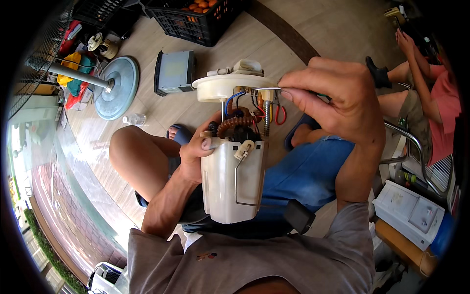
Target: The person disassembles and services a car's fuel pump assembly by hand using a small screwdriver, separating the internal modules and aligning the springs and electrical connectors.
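Over my lap, an off-white plastic fuel pump module (227,181) stands nearly upright in my left hand (196,152), whose fingers wrap round its upper left side. A round white flange (230,88) tops it, joined by metal rods, one with a spring. Between flange and body run a brown corrugated hose (236,123) and blue, red, yellow and black wires. A wire arm with a black float (299,216) hangs at its lower right. My right hand (338,93) pinches a thin metal tool (266,88), its tip under the flange by the wire terminals. The tool's exact kind is unclear.
A grey metal box-shaped unit (177,72) and a clear bottle (134,119) lie on the floor beyond. A round stand base (116,88) is left, a black crate of orange fruit (193,22) behind. Another person (433,98) sits at right, near a white box (409,213).
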Tool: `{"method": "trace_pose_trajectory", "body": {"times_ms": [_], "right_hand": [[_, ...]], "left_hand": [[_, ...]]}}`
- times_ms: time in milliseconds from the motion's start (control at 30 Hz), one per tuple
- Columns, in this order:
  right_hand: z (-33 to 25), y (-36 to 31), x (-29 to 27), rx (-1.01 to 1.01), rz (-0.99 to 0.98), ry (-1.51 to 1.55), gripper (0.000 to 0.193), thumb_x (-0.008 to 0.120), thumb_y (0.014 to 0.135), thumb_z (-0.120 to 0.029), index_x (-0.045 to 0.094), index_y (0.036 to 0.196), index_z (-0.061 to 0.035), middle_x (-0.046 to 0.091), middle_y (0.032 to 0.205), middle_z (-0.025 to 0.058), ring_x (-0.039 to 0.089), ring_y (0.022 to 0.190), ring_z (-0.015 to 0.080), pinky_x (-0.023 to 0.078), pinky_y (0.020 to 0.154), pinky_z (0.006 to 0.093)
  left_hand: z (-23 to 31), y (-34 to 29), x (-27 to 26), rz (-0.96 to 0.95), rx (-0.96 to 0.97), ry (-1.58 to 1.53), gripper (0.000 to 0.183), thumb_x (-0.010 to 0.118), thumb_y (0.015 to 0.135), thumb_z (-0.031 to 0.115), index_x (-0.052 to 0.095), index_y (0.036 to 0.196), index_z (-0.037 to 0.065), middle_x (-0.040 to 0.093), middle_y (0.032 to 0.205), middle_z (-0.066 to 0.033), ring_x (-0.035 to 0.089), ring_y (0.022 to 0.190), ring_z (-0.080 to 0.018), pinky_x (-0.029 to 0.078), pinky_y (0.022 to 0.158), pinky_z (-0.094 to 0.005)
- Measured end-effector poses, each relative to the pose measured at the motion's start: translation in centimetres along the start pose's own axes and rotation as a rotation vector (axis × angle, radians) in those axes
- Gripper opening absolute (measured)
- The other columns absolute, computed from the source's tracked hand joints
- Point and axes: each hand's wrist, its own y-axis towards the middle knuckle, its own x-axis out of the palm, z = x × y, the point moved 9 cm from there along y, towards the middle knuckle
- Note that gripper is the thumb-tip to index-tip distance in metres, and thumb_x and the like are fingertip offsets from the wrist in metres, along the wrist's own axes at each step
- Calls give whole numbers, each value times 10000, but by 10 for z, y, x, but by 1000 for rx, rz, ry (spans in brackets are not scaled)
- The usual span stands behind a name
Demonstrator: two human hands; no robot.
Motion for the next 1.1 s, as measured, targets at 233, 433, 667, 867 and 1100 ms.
{"method": "trace_pose_trajectory", "body": {"times_ms": [233, 433, 667, 867, 1100], "right_hand": [[-10, -7, 1, -12, -5, -132, 114, 750, 748, -69, 715, 856, -73, 579, 645, 59, 582, 555, 211, 439, 491, 326], [-22, -14, 3, -1, 16, -316, 180, 766, 725, -21, 710, 897, -30, 563, 651, 62, 572, 503, 196, 423, 442, 319], [-20, -14, 4, -11, 36, -297, 207, 770, 714, -17, 711, 913, -27, 549, 654, 57, 576, 499, 194, 435, 436, 314], [-17, -16, 2, -4, 9, -310, 209, 772, 710, -11, 710, 910, -22, 546, 653, 60, 577, 499, 187, 433, 429, 315], [-17, -14, 2, -51, -26, -303, 217, 779, 696, -5, 708, 901, -13, 527, 636, 56, 565, 483, 187, 430, 422, 314]], "left_hand": [[2, 3, 2, 0, 54, 78, 1042, 732, 634, 386, 275, 1461, -55, 506, 1327, -256, 574, 1173, -337, 481, 1003, -427], [4, 5, 0, 34, 58, 119, 1067, 716, 639, 420, 249, 1476, -52, 497, 1341, -263, 571, 1177, -340, 470, 1014, -424], [6, 4, 5, 48, 48, 129, 1092, 711, 642, 433, 219, 1480, -62, 488, 1346, -270, 565, 1184, -347, 456, 1030, -431], [6, 6, 6, 59, 73, 135, 1088, 706, 631, 422, 227, 1477, -67, 482, 1349, -277, 562, 1186, -356, 457, 1030, -436], [2, 5, 0, 57, 65, 117, 1069, 691, 610, 389, 249, 1475, -57, 489, 1340, -280, 567, 1180, -355, 471, 1013, -439]]}}
